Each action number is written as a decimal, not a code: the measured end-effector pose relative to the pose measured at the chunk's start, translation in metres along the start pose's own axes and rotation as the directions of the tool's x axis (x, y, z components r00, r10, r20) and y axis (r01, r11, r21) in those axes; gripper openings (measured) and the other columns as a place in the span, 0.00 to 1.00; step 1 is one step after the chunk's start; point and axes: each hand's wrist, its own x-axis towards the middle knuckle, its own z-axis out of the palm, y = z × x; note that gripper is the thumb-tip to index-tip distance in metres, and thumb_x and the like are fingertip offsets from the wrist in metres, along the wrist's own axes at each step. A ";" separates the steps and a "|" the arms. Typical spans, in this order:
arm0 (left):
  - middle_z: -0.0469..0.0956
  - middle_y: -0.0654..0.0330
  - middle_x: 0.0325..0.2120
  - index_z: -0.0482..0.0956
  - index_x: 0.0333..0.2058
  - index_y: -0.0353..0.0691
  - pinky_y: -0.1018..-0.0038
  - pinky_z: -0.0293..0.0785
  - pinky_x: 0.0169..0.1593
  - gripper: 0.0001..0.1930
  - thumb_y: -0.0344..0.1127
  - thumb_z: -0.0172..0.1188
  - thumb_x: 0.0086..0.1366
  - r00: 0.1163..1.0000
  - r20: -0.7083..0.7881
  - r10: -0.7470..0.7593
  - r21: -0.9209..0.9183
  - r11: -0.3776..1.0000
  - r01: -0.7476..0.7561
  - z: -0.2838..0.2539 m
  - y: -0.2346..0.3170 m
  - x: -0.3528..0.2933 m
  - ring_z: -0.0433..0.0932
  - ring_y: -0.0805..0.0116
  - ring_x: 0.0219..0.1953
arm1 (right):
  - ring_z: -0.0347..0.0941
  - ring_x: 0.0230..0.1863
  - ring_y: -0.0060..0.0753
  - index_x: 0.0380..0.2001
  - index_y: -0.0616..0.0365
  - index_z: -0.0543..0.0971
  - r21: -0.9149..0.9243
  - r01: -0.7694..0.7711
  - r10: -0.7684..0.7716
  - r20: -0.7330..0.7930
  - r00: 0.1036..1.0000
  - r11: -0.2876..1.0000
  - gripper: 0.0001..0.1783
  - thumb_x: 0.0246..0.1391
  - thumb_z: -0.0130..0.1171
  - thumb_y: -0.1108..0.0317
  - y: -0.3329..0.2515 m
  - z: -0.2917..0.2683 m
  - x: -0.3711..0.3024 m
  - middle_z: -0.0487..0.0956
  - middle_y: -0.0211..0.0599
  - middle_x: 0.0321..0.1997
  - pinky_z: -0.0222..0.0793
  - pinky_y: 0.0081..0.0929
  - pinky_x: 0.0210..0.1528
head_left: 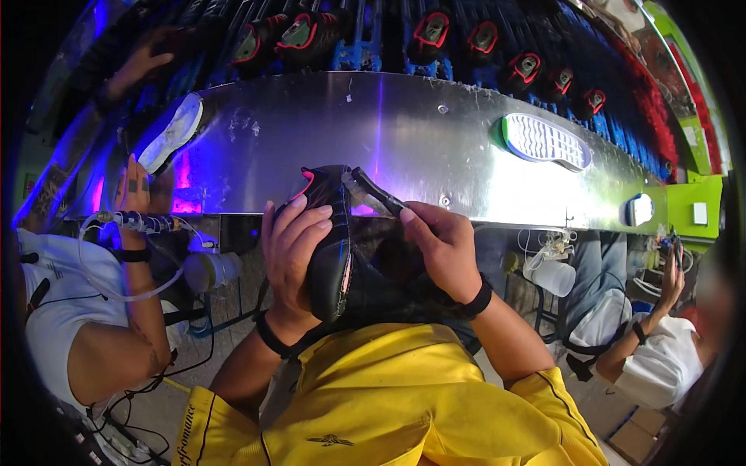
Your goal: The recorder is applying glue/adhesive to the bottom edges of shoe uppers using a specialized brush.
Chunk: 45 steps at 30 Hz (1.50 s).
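My left hand (299, 248) is wrapped round a black shoe upper (330, 272) with pinkish-red lining at its collar, held upright in front of my yellow shirt. Its pale underside edge is turned to my right. In my right hand (444, 252) is a black-handled brush (381, 194), gripped between thumb and fingers. The light bristle end of the brush meets the top right edge of the shoe upper. My right palm hides the back end of the handle.
A metal bench (295, 140) spans ahead, with a white sole (546, 141) at right and another sole (172, 132) at left. Beyond, a conveyor carries several black shoes (429, 35). Co-workers sit on both sides: a person's hand (134, 190) is at left, another's arm (657, 307) at right.
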 end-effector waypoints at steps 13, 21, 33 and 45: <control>0.77 0.47 0.58 0.67 0.62 0.39 0.37 0.56 0.76 0.31 0.31 0.71 0.62 1.000 0.003 -0.001 0.002 1.000 0.001 0.004 0.000 -0.001 0.72 0.37 0.67 | 0.72 0.28 0.17 0.46 0.66 0.87 0.089 0.034 -0.042 0.090 0.995 0.995 0.12 0.71 0.65 0.66 -0.003 -0.016 -0.032 0.82 0.29 0.27 0.67 0.23 0.32; 0.77 0.45 0.59 0.68 0.63 0.36 0.38 0.58 0.75 0.33 0.31 0.72 0.60 1.000 0.010 -0.015 -0.005 1.000 0.015 0.001 0.006 0.008 0.73 0.36 0.67 | 0.74 0.29 0.21 0.46 0.69 0.86 0.193 -0.006 -0.021 0.138 0.990 0.981 0.13 0.71 0.65 0.67 -0.009 -0.019 -0.052 0.82 0.34 0.27 0.70 0.23 0.34; 0.77 0.46 0.57 0.73 0.61 0.34 0.45 0.67 0.69 0.36 0.24 0.73 0.51 0.994 -0.015 -0.108 0.013 0.994 0.108 0.005 0.034 0.048 0.75 0.38 0.63 | 0.75 0.30 0.28 0.48 0.70 0.85 0.123 0.266 -0.275 0.064 0.959 0.956 0.13 0.69 0.64 0.70 -0.020 -0.033 -0.064 0.80 0.38 0.30 0.68 0.24 0.35; 0.75 0.46 0.54 0.72 0.59 0.37 0.50 0.67 0.68 0.39 0.21 0.71 0.44 0.969 0.140 -0.202 0.087 0.978 0.191 0.002 0.048 0.096 0.72 0.38 0.61 | 0.77 0.26 0.35 0.47 0.69 0.86 -0.287 0.430 -0.466 -0.068 0.882 0.856 0.12 0.61 0.67 0.75 -0.065 -0.068 -0.054 0.82 0.44 0.30 0.71 0.28 0.32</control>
